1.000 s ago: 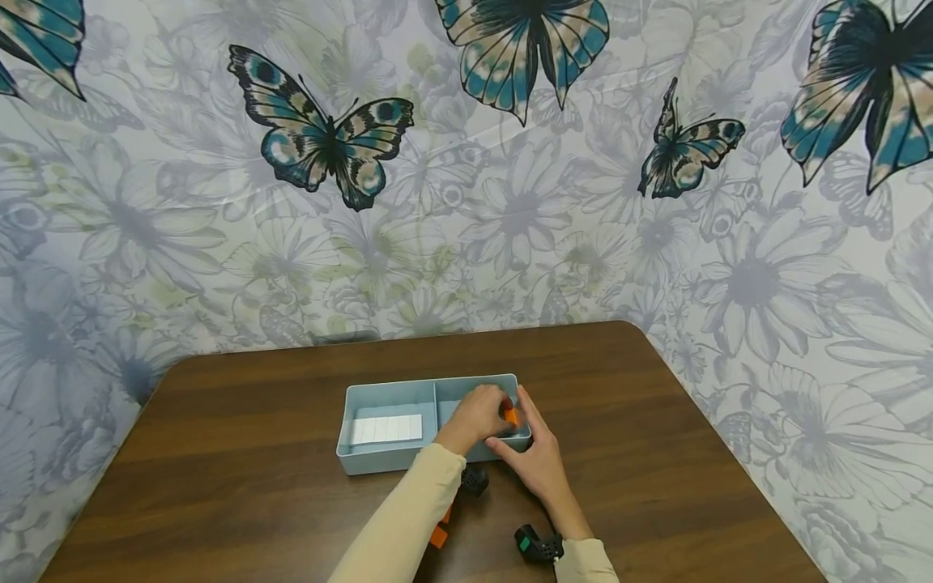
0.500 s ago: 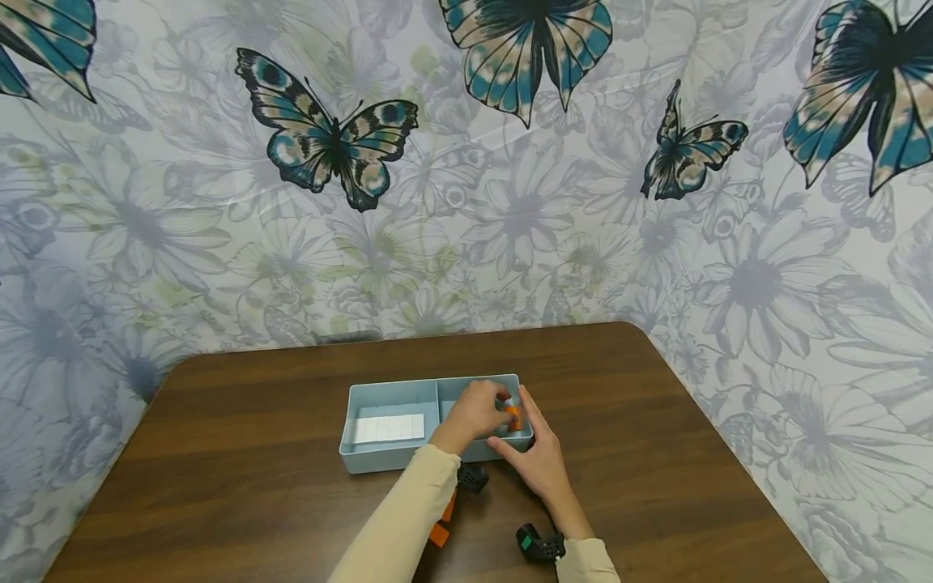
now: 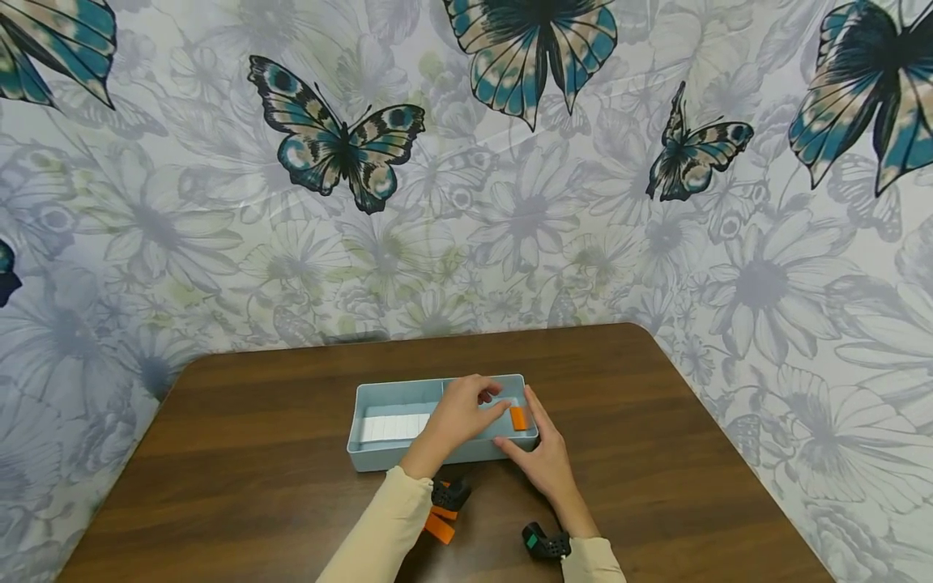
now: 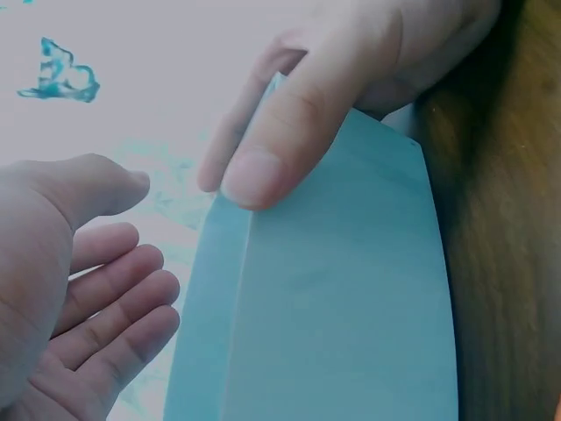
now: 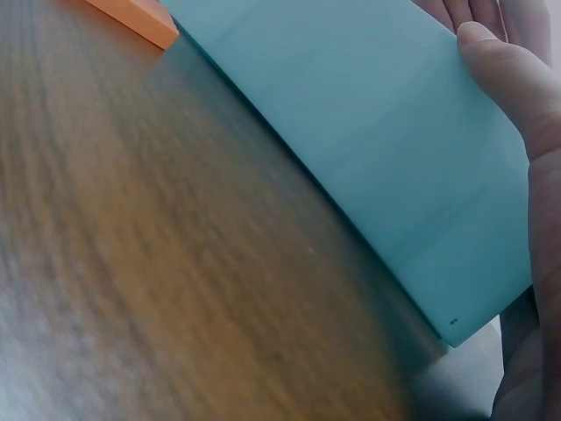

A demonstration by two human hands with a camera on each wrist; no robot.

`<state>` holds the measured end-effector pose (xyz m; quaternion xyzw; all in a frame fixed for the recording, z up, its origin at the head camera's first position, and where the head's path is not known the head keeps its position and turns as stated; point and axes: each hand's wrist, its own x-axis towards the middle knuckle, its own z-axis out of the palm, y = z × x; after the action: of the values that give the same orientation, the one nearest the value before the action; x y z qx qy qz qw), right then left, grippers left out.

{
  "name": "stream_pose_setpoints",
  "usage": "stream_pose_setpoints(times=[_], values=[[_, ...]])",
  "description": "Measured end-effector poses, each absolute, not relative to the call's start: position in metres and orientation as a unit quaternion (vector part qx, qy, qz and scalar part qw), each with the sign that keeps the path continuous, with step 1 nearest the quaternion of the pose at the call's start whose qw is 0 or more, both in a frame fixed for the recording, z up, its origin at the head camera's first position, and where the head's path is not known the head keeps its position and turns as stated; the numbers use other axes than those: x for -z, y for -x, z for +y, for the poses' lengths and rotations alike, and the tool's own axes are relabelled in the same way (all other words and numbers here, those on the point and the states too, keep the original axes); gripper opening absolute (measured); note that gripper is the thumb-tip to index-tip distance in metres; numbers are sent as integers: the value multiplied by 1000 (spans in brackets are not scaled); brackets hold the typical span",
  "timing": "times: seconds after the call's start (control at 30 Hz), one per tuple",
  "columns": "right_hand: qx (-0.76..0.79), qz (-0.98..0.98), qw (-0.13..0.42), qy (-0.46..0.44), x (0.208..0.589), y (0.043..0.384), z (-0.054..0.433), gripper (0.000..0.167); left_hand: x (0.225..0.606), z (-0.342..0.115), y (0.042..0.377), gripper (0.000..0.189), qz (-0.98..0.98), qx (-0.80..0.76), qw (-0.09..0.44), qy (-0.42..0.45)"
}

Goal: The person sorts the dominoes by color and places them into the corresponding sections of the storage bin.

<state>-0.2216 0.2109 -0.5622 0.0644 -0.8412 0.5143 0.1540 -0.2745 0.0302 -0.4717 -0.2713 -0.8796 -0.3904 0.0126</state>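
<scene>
A light-blue two-compartment box (image 3: 368, 461) sits on the table. Over its right compartment is my left hand (image 3: 459, 413), fingers loosely bent and holding nothing; the left wrist view shows thumb and fingertips apart. An orange block (image 3: 518, 419) lies inside that compartment against the right end, just beyond the left fingertips. My right hand (image 3: 545, 461) grips the box's right end, thumb at the front wall and fingers along the end wall. In the right wrist view the right thumb (image 5: 500, 66) lies at the rim of the box's wall (image 5: 351, 149).
A row of white blocks (image 3: 394, 427) fills part of the left compartment. Orange blocks (image 3: 440, 529) lie on the wooden table (image 3: 255, 486) in front of the box, partly hidden by the left wrist camera (image 3: 452, 492). A butterfly-print wall covering (image 3: 510, 243) rises behind the table.
My left hand has let go of the orange block and drawn back to the left, opening its fingers. The block now shows against the compartment's right end. My right hand keeps its grip.
</scene>
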Motion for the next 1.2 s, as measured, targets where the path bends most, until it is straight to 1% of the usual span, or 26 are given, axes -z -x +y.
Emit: stream_pose_setpoints(times=[0.27, 0.5, 0.63, 0.87, 1.0, 1.2], values=[[-510, -845, 152, -57, 563, 222, 211, 94, 471, 9, 254, 22, -864, 410, 52, 288], [-509, -845, 154, -60, 562, 222, 211, 95, 473, -7, 235, 20, -837, 446, 67, 310], [-509, -845, 156, -62, 563, 223, 211, 95, 478, -15, 228, 23, -823, 456, 45, 337], [-507, -845, 156, -66, 565, 223, 212, 95, 489, -30, 217, 33, -811, 461, -43, 359], [-508, -845, 154, -63, 564, 224, 212, 96, 498, -38, 211, 34, -814, 453, -59, 358], [-507, -848, 144, -58, 563, 224, 212, 97, 512, -48, 202, 37, -832, 425, -63, 352]])
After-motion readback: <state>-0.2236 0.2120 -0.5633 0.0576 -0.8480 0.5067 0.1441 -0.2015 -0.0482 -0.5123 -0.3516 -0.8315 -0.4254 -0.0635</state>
